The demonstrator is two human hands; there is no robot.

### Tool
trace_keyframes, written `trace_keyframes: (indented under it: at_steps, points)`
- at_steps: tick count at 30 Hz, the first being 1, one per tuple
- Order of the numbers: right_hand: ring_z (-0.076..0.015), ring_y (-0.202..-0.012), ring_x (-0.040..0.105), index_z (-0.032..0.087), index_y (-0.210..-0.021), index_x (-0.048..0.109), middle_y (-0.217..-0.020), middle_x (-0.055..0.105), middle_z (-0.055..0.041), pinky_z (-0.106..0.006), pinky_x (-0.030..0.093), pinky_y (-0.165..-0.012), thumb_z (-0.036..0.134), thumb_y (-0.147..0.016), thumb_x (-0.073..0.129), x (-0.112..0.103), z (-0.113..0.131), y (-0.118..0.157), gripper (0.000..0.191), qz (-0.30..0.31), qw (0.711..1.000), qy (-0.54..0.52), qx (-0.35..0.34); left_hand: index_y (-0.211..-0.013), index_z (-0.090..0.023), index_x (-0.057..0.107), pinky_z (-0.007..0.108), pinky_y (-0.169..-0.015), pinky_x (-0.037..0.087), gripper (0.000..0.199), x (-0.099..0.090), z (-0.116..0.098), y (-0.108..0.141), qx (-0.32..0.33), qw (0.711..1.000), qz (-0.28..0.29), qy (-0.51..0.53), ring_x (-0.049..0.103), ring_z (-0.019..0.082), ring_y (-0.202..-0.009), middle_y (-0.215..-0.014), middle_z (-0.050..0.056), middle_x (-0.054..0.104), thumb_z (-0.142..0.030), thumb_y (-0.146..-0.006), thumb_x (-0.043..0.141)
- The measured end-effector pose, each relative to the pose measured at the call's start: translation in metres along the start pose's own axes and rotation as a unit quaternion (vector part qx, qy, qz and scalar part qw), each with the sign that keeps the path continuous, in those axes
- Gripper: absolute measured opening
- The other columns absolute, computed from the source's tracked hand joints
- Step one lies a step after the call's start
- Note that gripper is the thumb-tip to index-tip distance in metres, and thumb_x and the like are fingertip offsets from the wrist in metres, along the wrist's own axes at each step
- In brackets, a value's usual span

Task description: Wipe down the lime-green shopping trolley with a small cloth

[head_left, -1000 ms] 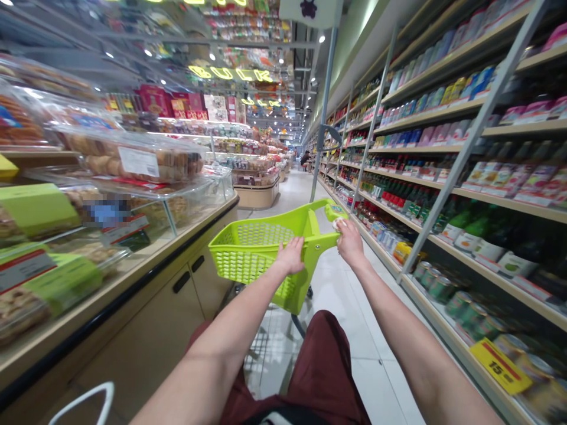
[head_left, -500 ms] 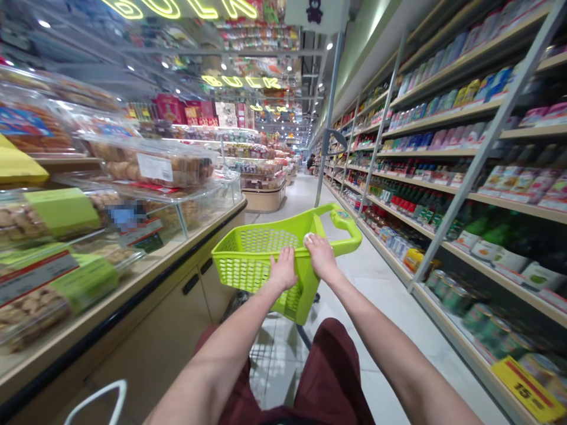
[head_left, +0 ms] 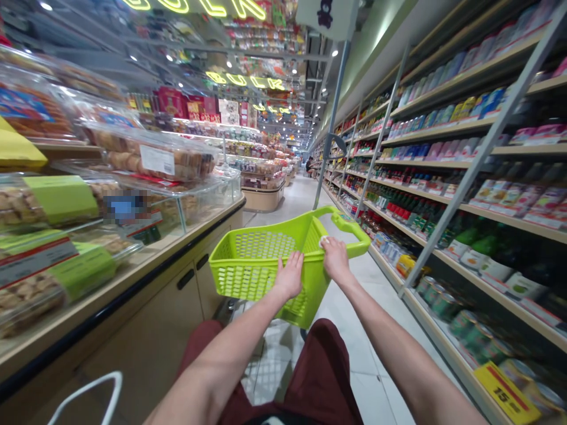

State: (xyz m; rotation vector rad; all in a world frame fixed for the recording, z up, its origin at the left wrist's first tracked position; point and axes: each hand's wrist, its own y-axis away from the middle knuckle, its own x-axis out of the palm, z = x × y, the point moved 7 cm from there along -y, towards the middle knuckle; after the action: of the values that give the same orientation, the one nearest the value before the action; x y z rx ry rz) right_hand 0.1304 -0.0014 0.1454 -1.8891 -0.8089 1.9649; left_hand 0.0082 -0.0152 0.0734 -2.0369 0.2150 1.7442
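A lime-green shopping cart (head_left: 248, 274) with a pierced plastic basket stands in front of my knees, its handle (head_left: 357, 231) to the right. My left hand (head_left: 290, 276) grips the near side of the basket, fingertips over the rim and thumb against the outer wall. Closer to the handle end, my right hand (head_left: 335, 260) is closed on a small white wipe (head_left: 325, 241) pressed to the cart's rim. The wipe is mostly hidden under the fingers. No goods show in the visible part of the basket.
On the left, a wooden counter (head_left: 146, 319) carries clear boxes of baked snacks (head_left: 155, 159). Tall shelves (head_left: 443, 248) of cans and bottles line the right. A grey pole (head_left: 328, 141) rises behind the cart. A white curved frame (head_left: 113, 392) shows at lower left.
My right hand has slid a little to the right along the rim with the white wipe. My left hand has also shifted slightly right, and the handle end of the cart sits slightly farther right.
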Motion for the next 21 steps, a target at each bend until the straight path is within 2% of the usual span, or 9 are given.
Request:
trace_keyframes:
  at_steps: [3, 5, 8, 11, 13, 15, 17, 19, 21]
  points:
    - [-0.021, -0.11, 0.046, 0.018, -0.107, 0.057, -0.121, 0.053, -0.0103, -0.032, 0.03, -0.091, 0.011, -0.081, 0.036, 0.02, 0.04, -0.001, 0.034, 0.108, 0.99, 0.002, -0.088, -0.139, -0.01, 0.009, 0.055, -0.106, 0.009, 0.081, -0.001, -0.007, -0.002, 0.006, 1.0, 0.004, -0.001, 0.007, 0.023, -0.135, -0.147, 0.009, 0.009, -0.017, -0.068, 0.047]
    - [-0.019, -0.102, 0.051, 0.018, -0.103, 0.058, -0.113, 0.058, -0.0096, -0.028, 0.033, -0.087, 0.011, -0.079, 0.04, 0.023, 0.05, -0.006, 0.031, 0.141, 0.984, -0.001, -0.112, -0.139, -0.009, 0.009, 0.054, -0.107, 0.011, 0.08, 0.0, -0.009, -0.003, 0.004, 1.0, 0.011, 0.003, 0.008, 0.023, -0.135, -0.147, 0.009, 0.01, -0.017, -0.068, 0.046]
    - [-0.0185, -0.095, 0.055, 0.016, -0.103, 0.058, -0.106, 0.061, -0.0101, -0.027, 0.034, -0.084, 0.009, -0.077, 0.043, 0.019, 0.041, -0.014, 0.031, 0.137, 0.986, -0.005, -0.096, -0.139, -0.009, 0.011, 0.052, -0.107, 0.012, 0.08, 0.001, -0.003, -0.003, -0.001, 1.0, 0.007, 0.009, 0.008, 0.023, -0.135, -0.147, 0.009, 0.011, -0.019, -0.068, 0.048]
    - [-0.0203, -0.104, 0.05, 0.016, -0.111, 0.053, -0.116, 0.056, -0.0119, -0.031, 0.031, -0.089, 0.008, -0.079, 0.038, 0.014, 0.027, -0.013, 0.036, 0.1, 0.993, -0.004, -0.057, -0.138, -0.01, 0.014, 0.052, -0.107, 0.013, 0.079, 0.005, 0.017, -0.001, -0.034, 0.999, -0.003, 0.019, 0.011, 0.023, -0.134, -0.147, 0.011, 0.014, -0.021, -0.068, 0.05]
    - [-0.0208, -0.111, 0.045, 0.017, -0.116, 0.05, -0.121, 0.052, -0.0114, -0.033, 0.028, -0.093, 0.009, -0.082, 0.034, 0.015, 0.027, -0.008, 0.039, 0.07, 0.997, 0.0, -0.033, -0.137, -0.011, 0.017, 0.054, -0.106, 0.014, 0.077, 0.007, 0.034, 0.001, -0.07, 0.997, -0.003, 0.029, 0.013, 0.025, -0.134, -0.146, 0.012, 0.017, -0.021, -0.069, 0.05]
    - [-0.0207, -0.115, 0.042, 0.017, -0.12, 0.048, -0.125, 0.05, -0.0107, -0.033, 0.025, -0.096, 0.01, -0.083, 0.031, 0.022, 0.037, -0.002, 0.041, 0.061, 0.998, 0.001, -0.027, -0.136, -0.012, 0.02, 0.054, -0.106, 0.014, 0.074, 0.006, 0.048, 0.003, -0.096, 0.994, -0.003, 0.043, 0.015, 0.025, -0.133, -0.145, 0.012, 0.02, -0.021, -0.07, 0.05]
    - [-0.0201, -0.116, 0.041, 0.017, -0.123, 0.045, -0.128, 0.048, -0.0105, -0.033, 0.025, -0.096, 0.009, -0.082, 0.032, 0.033, 0.054, 0.0, 0.044, 0.078, 0.996, -0.008, -0.039, -0.136, -0.013, 0.022, 0.052, -0.106, 0.014, 0.072, 0.003, 0.054, 0.003, -0.114, 0.991, -0.008, 0.068, 0.017, 0.025, -0.133, -0.144, 0.013, 0.023, -0.021, -0.07, 0.051]
    - [-0.0189, -0.115, 0.043, 0.017, -0.126, 0.042, -0.128, 0.048, -0.0105, -0.032, 0.026, -0.095, 0.009, -0.081, 0.033, 0.041, 0.07, -0.002, 0.046, 0.098, 0.994, -0.027, -0.043, -0.136, -0.013, 0.022, 0.05, -0.107, 0.014, 0.073, -0.005, 0.053, 0.001, -0.112, 0.988, -0.028, 0.099, 0.019, 0.024, -0.133, -0.144, 0.012, 0.024, -0.021, -0.07, 0.052]
    - [-0.0186, -0.111, 0.047, 0.016, -0.13, 0.038, -0.125, 0.051, -0.0116, -0.033, 0.027, -0.094, 0.012, -0.082, 0.034, 0.043, 0.077, -0.006, 0.048, 0.111, 0.992, -0.049, -0.028, -0.136, -0.014, 0.022, 0.046, -0.108, 0.016, 0.071, -0.015, 0.044, -0.003, -0.078, 0.986, -0.063, 0.13, 0.022, 0.022, -0.132, -0.144, 0.01, 0.025, -0.017, -0.071, 0.049]
